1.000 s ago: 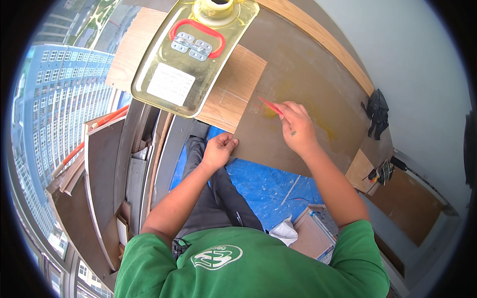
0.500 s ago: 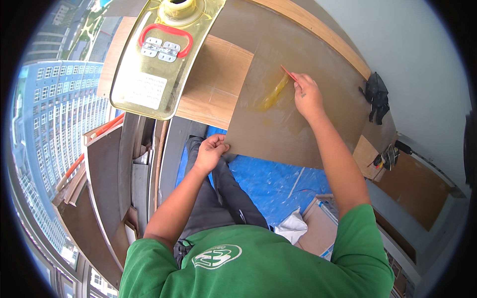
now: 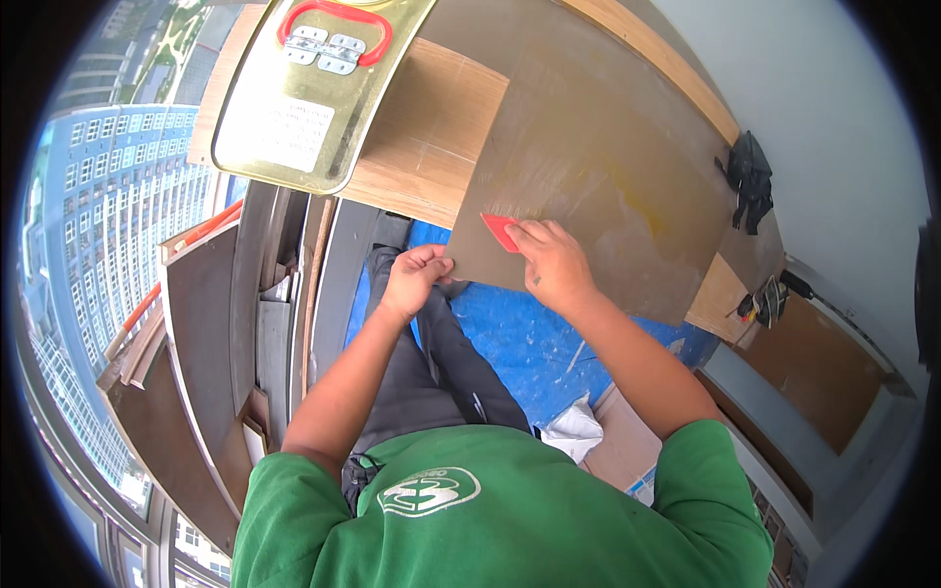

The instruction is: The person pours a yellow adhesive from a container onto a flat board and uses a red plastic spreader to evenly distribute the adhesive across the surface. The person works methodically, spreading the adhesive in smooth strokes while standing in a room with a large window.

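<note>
The right hand (image 3: 554,265) pinches a small red flat scraper (image 3: 500,231) near the big brown board's (image 3: 608,186) near-left corner. The left hand (image 3: 417,276) grips that corner. A closed yellow metal can (image 3: 314,98) stands beside it.

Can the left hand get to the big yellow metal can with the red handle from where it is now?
Probably yes. The left hand pinches the brown panel's near corner, and the yellow metal can stands ahead on the wooden board, nothing between them.

A small flat red plastic scraper (image 3: 500,231) lies pressed on the near corner of a large thin brown board (image 3: 598,186), which rests flat.
</note>
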The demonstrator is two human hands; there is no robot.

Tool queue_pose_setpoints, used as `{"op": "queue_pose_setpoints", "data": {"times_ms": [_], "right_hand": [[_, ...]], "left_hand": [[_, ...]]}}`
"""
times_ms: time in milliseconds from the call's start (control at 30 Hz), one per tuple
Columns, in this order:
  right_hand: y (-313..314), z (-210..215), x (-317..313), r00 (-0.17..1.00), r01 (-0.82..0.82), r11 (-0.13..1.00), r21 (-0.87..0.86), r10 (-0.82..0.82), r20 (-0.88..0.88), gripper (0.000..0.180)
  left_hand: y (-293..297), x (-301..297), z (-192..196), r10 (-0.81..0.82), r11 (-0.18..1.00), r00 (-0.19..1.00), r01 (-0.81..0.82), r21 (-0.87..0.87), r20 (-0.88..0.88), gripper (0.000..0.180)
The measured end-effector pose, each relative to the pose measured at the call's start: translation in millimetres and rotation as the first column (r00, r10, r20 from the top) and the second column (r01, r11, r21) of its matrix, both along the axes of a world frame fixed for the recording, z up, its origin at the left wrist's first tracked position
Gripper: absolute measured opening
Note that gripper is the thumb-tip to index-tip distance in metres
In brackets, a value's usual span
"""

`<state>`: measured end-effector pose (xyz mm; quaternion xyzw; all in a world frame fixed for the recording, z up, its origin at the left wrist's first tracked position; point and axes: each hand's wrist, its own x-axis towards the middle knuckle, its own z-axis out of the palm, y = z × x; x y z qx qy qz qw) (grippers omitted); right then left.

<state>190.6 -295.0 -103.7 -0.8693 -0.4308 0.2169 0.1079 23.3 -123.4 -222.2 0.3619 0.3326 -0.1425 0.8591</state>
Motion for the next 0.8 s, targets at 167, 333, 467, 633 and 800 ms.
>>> {"op": "queue_pose_setpoints", "data": {"times_ms": [167,333,467,633,800], "right_hand": [[-15,28,-7,0.905,0.232,0.973,0.009,-0.213,-0.368,0.032],[5,26,9,0.907,0.421,0.858,0.294,-0.388,-0.165,0.034],[4,-5,-6,0.933,0.223,0.950,0.219,-0.273,0.234,0.042],[-8,3,-38,0.976,0.157,0.986,0.048,-0.163,0.144,0.041],[14,1,-8,0.924,0.372,0.920,0.125,-0.380,0.050,0.029]], "left_hand": [[1,-2,4,0.050,0.997,0.999,-0.050,-0.056,-0.013,0.026],[-1,-10,7,0.113,0.970,0.992,-0.123,-0.207,-0.060,0.029],[-5,-14,8,0.115,0.969,0.991,-0.128,-0.210,-0.072,0.030],[-2,-13,10,0.119,0.972,0.990,-0.132,-0.195,-0.077,0.030],[-4,-13,7,0.137,0.958,0.987,-0.154,-0.242,-0.087,0.034]]}}
